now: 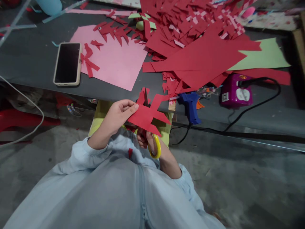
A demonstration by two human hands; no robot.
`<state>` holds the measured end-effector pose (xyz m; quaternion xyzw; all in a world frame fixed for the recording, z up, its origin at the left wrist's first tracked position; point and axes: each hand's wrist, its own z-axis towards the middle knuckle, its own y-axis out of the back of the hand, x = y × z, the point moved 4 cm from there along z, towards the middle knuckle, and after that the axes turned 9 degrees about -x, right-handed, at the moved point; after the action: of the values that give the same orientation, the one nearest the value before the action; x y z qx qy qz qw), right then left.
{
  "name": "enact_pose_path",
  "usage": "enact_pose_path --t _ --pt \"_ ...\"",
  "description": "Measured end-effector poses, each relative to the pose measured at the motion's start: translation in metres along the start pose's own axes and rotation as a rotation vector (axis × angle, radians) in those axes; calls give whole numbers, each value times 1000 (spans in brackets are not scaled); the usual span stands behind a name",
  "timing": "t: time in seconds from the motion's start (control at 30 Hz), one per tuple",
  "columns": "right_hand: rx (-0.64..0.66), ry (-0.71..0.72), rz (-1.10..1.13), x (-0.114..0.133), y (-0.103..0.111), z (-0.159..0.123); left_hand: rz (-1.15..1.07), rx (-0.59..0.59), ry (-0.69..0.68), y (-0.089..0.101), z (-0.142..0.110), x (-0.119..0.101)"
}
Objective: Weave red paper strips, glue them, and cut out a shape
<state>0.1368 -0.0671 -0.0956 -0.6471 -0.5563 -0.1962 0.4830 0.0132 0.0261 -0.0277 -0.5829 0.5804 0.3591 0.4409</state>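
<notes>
My left hand [118,116] pinches the left edge of a red paper piece [147,116] with several pointed cuts, held above my lap in front of the table edge. My right hand [145,139], mostly hidden beneath the paper, grips yellow-handled scissors [155,147]; their blades rise behind the paper into a slit near its top. Both sleeves are light blue.
The dark table [30,60] holds a phone [68,63] at left, a pink sheet [116,63] with red cut-outs, a big heap of red paper scraps [197,47], a green sheet [269,55], a blue glue gun [190,106] and a purple device [235,93] with a black cord.
</notes>
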Motion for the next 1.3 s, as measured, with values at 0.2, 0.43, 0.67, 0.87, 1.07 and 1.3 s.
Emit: enact_pose_path --t 0.2,0.43,0.67,0.87,1.07,1.3 --pt "-2 -8 20 0 -1 2 -47 15 75 1 1 6" --pt "-1 -11 4 0 1 0 -45 24 93 3 0 7" --pt "38 11 -1 -5 2 -3 -32 80 122 1 -4 2" --pt "58 71 -72 -7 4 -11 28 155 114 3 -12 3" --pt "68 50 -109 -18 11 -23 219 195 54 7 -16 6" --pt "99 35 -110 -29 13 -30 268 196 63 5 -17 2"
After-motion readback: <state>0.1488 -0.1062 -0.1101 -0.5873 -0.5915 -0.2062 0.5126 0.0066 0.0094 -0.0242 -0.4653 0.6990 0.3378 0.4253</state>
